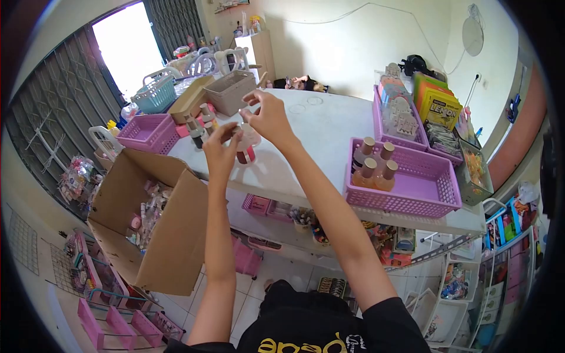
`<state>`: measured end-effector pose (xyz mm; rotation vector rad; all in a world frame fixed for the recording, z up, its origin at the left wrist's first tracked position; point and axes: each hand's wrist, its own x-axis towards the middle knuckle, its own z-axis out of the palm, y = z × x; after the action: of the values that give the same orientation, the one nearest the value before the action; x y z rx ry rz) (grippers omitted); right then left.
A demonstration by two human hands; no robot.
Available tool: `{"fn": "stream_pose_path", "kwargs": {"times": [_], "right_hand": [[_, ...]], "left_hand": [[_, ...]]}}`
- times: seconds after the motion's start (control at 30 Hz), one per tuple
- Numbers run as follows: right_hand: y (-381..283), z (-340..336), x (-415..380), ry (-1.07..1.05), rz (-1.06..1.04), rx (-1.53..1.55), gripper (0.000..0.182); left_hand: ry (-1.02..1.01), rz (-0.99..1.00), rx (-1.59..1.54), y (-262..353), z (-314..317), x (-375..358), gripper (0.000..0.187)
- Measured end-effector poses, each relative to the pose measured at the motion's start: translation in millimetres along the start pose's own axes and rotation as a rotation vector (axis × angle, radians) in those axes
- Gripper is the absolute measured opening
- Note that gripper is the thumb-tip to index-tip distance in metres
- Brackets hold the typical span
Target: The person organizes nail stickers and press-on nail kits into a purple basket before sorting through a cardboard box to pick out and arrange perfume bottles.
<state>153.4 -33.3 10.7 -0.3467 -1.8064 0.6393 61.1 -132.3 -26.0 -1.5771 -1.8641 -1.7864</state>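
My left hand (220, 152) is closed, its fingertips at the upper part of a clear bottle (246, 155) with reddish-pink contents on the white table. Just above and to the right, my right hand (268, 117) has thumb and fingers pinched over the bottle; what they hold is too small to make out. Behind my left hand stand a dark bottle (195, 134) and another bottle with a light cap (207, 114). Several bottles with gold-brown caps (366, 172) stand in the left end of a purple basket (406, 203) on the right.
An open cardboard box (170, 244) of small packaged items stands at the table's left edge. Behind are a purple basket (147, 134), a grey basket (231, 93) and a teal basket (154, 94). Yellow lemon packets (440, 106) sit at the far right. Shelves run below the tabletop (312, 153).
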Motion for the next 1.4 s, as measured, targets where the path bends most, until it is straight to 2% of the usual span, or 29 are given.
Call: {"fn": "stream_pose_path", "kwargs": {"times": [0.03, 0.1, 0.13, 0.3, 0.37, 0.43, 0.5, 0.57, 0.6, 0.63, 0.7, 0.83, 0.93, 1.0, 1.1, 1.2, 1.3, 1.37, 1.4], "right_hand": [[18, 13, 0, 0.003, -0.012, 0.005, 0.03], [31, 31, 5, 0.138, -0.036, -0.244, 0.043], [31, 32, 4, 0.015, 0.183, -0.152, 0.041], [26, 36, -1, -0.09, 0.34, -0.111, 0.038], [23, 35, -3, -0.092, 0.394, -0.142, 0.037], [26, 36, -8, 0.085, 0.215, -0.23, 0.035], [24, 32, -11, 0.075, 0.253, -0.25, 0.036], [26, 29, -12, 0.07, 0.283, -0.265, 0.036], [30, 28, -13, 0.074, 0.265, -0.211, 0.039], [33, 28, -13, 0.08, 0.244, -0.157, 0.041], [35, 27, -17, 0.093, 0.261, -0.147, 0.041], [35, 22, -16, 0.029, 0.279, -0.119, 0.041], [26, 17, -19, 0.058, 0.298, -0.112, 0.035], [13, 14, -20, 0.113, 0.253, -0.113, 0.035], [-21, -9, -16, 0.221, 0.1, -0.068, 0.034], [-70, -60, -11, 0.249, -0.003, 0.006, 0.033], [-96, -128, -17, 0.213, 0.032, 0.05, 0.031], [-113, -175, -29, 0.149, 0.119, -0.008, 0.028], [-110, -194, -36, 0.139, 0.099, -0.084, 0.026]], "left_hand": [[0.008, 0.01, 0.004, -5, -1, -1, 0.025], [-0.021, -0.043, -0.183, -14, -2, -4, 0.026], [-0.041, -0.06, -0.236, -16, -3, -6, 0.028], [-0.027, -0.097, -0.332, -17, -3, -9, 0.028], [0.005, -0.257, -0.155, -7, -3, -12, 0.026], [-0.006, -0.261, -0.137, -10, -3, -11, 0.026], [-0.024, -0.266, -0.117, -18, -5, -11, 0.026], [-0.074, -0.227, -0.45, -27, -5, -11, 0.031], [-0.073, -0.245, -0.492, -24, -5, -11, 0.031], [-0.083, -0.243, -0.495, -24, -3, -12, 0.031], [0.035, -0.152, -0.362, -23, 3, -14, 0.03], [0.037, -0.177, -0.295, -17, 6, -12, 0.026], [-0.052, -0.157, -0.485, -23, 7, -12, 0.025], [-0.042, -0.154, -0.482, -27, 7, -13, 0.025], [-0.035, -0.152, -0.452, -28, 8, -14, 0.025], [-0.026, -0.121, -0.348, -41, 5, -13, 0.023], [-0.068, -0.045, -0.218, -39, -4, -7, 0.026], [-0.154, -0.066, -0.043, -25, -15, -1, 0.028], [-0.178, -0.044, 0.01, -26, -20, 3, 0.029]]}}
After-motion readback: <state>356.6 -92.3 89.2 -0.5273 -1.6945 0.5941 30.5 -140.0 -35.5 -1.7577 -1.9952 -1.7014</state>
